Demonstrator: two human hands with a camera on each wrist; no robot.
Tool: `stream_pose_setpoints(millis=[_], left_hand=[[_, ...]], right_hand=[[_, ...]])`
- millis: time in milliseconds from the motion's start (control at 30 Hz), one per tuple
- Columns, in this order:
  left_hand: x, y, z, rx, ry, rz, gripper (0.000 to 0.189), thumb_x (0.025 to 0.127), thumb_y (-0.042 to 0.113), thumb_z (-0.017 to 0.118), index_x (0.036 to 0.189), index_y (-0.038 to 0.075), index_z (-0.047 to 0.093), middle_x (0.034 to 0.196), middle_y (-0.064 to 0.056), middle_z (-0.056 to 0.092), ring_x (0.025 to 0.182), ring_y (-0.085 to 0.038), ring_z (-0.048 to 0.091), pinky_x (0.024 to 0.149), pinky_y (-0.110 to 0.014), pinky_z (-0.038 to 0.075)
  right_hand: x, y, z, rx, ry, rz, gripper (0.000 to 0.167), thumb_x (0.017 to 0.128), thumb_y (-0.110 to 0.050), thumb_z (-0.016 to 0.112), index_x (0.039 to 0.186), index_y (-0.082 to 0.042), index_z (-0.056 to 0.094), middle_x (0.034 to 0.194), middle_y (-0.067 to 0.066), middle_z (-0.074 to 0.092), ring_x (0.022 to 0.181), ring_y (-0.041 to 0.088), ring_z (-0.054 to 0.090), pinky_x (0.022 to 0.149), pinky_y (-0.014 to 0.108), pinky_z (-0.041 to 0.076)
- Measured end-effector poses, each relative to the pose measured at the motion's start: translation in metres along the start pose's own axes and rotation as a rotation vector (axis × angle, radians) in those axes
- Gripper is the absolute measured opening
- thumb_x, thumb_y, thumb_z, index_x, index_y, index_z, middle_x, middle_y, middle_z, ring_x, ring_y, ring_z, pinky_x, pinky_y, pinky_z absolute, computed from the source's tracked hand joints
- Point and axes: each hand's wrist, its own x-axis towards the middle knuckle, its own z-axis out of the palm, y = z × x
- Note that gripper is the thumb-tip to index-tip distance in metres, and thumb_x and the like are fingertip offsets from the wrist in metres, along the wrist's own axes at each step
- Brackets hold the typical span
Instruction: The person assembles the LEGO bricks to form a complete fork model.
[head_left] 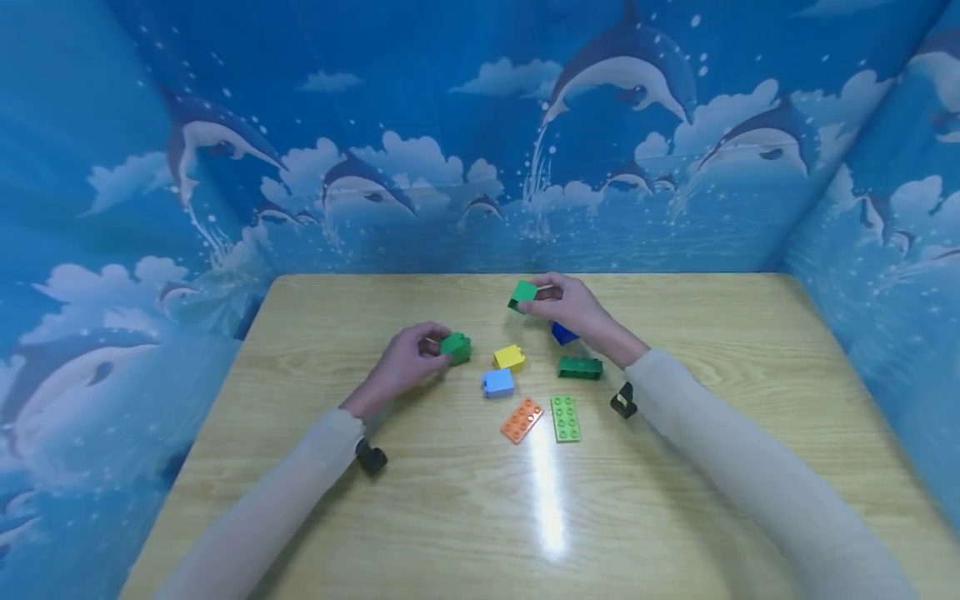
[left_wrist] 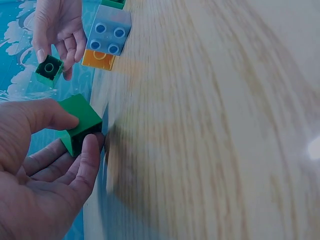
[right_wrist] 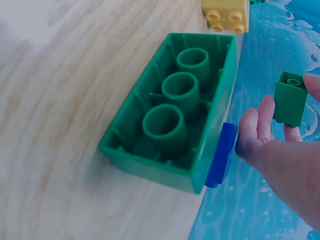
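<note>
My left hand (head_left: 405,360) pinches a green toy building brick (head_left: 456,348) between thumb and fingers, left of the group of bricks. In the left wrist view, the thumb lies on one face of that brick (left_wrist: 86,114) and fingertips support it from below. Farther back, my right hand (head_left: 576,310) holds a second green brick (head_left: 523,293) by its side, raised above the table. Its hollow underside with a round tube shows in the right wrist view, on the brick (right_wrist: 290,102). Under the right wrist lies a dark blue brick (head_left: 563,334), partly covered by the hand.
Between the hands lie a yellow brick (head_left: 509,358) and a light blue brick (head_left: 498,383). A long dark green brick (head_left: 580,368) rests hollow side up. Nearer are a flat orange brick (head_left: 522,420) and a flat light green one (head_left: 566,419). A dolphin-printed backdrop (head_left: 420,225) borders the wooden table (head_left: 450,517).
</note>
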Motion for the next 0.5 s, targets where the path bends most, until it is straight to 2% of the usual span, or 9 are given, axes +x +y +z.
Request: stream_pose_setpoints(millis=[167, 267, 367, 500], left_hand=[[-0.001, -0.001, 0.000, -0.028, -0.001, -0.020, 0.040, 0.099, 0.003, 0.078, 0.138, 0.004, 0.067, 0.126, -0.012, 0.070, 0.104, -0.025, 0.071, 0.081, -0.037, 0.061], [-0.003, -0.001, -0.002, -0.042, -0.012, -0.017, 0.041, 0.100, 0.002, 0.077, 0.140, 0.004, 0.067, 0.122, -0.013, 0.071, 0.097, -0.024, 0.070, 0.071, -0.035, 0.060], [-0.006, -0.002, -0.003, -0.059, -0.034, -0.017, 0.040, 0.101, 0.002, 0.075, 0.141, 0.004, 0.067, 0.117, -0.012, 0.071, 0.091, -0.024, 0.069, 0.065, -0.033, 0.056], [-0.009, -0.004, -0.006, -0.071, -0.072, -0.019, 0.039, 0.102, 0.001, 0.074, 0.140, 0.003, 0.066, 0.112, -0.011, 0.071, 0.089, -0.024, 0.069, 0.064, -0.030, 0.053]], right_hand=[[-0.001, 0.002, -0.005, 0.104, -0.029, 0.053, 0.073, 0.104, -0.032, 0.078, 0.163, -0.007, 0.043, 0.156, 0.022, 0.052, 0.140, 0.037, 0.054, 0.113, 0.056, 0.049], [-0.003, 0.004, -0.008, 0.139, -0.053, 0.062, 0.073, 0.104, -0.031, 0.078, 0.164, -0.009, 0.042, 0.158, 0.023, 0.050, 0.140, 0.038, 0.055, 0.114, 0.057, 0.048], [-0.006, 0.006, -0.010, 0.129, -0.079, 0.043, 0.074, 0.105, -0.032, 0.077, 0.165, -0.011, 0.041, 0.160, 0.023, 0.049, 0.140, 0.038, 0.055, 0.116, 0.058, 0.046], [-0.012, 0.007, -0.010, 0.104, -0.098, 0.029, 0.072, 0.104, -0.032, 0.078, 0.164, -0.013, 0.042, 0.158, 0.023, 0.050, 0.140, 0.038, 0.055, 0.116, 0.059, 0.045]])
